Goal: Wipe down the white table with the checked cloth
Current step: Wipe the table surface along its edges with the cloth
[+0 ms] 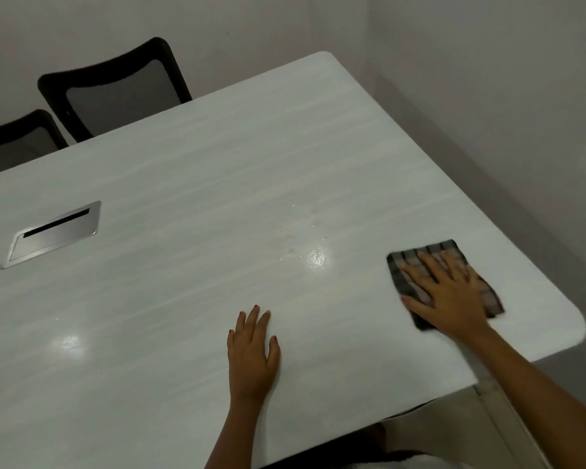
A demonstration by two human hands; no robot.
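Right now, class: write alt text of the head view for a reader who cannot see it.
The right hand presses a checked cloth flat on the white table near its right corner; the left hand rests flat nearby. A metal hatch and two dark chairs lie further left.

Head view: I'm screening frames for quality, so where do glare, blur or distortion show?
Head view: dim light; two glare patches on the white table, one left of the checked cloth, one nearer the left edge. The right hand on the cloth is slightly smeared; the left hand is sharper. The table's far edge bows, wide-angle.
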